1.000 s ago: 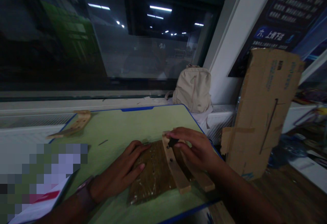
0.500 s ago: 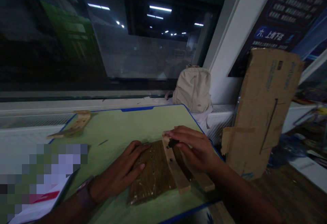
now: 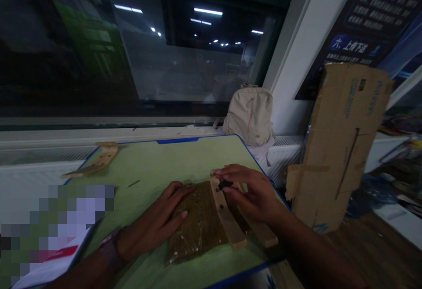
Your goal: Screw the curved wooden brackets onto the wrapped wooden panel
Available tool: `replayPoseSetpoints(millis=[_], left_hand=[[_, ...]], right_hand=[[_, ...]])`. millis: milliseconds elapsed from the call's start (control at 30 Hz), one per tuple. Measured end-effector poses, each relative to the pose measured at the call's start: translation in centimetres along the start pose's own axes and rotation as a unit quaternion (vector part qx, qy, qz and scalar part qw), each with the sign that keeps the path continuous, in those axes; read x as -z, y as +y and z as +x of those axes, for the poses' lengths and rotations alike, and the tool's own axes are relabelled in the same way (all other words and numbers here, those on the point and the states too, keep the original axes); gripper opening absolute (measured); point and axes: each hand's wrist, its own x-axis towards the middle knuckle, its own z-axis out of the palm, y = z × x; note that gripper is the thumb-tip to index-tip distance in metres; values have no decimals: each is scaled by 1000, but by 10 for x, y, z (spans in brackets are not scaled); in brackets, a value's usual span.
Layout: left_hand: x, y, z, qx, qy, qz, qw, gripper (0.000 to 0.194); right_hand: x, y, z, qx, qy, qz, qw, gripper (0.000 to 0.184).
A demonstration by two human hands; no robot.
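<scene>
Left hand (image 3: pixel 154 225): fingers flat on brown wooden board (image 3: pixel 198 225), near bench front edge. Right hand (image 3: pixel 253 192): fingers pinched small black part (image 3: pixel 225 185) over pale wooden slat (image 3: pixel 226 212).

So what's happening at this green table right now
A person is working with wooden parts on a green mat. Their left hand lies flat on a brown board. Their right hand pinches a small dark piece at the top of a pale wooden strip lying across the board. Another wooden piece sits at the mat's far left corner.
</scene>
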Motion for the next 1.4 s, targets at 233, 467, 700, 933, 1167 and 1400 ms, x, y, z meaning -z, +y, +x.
replayPoseSetpoints(millis=[233, 467, 700, 933, 1167, 1400], left_hand=[[2, 3, 2, 1, -10, 4, 1000, 52], [0, -1, 1, -3, 2, 4, 1000, 51], [0, 1, 1, 8, -8, 0, 1000, 49], [1, 3, 0, -7, -4, -6, 1000, 48], [0, 1, 0, 5, -3, -1, 1000, 49], [0, 2, 2, -7, -3, -5, 1000, 49]], right_hand=[[0, 5, 0, 3, 82, -45, 996, 29], [7, -2, 4, 14, 1, -26, 1000, 28], [4, 2, 4, -9, 41, -47, 998, 31], [7, -2, 3, 19, -13, -43, 999, 33], [7, 2, 4, 3, 34, -39, 999, 37], [8, -1, 3, 11, -39, -60, 997, 36]])
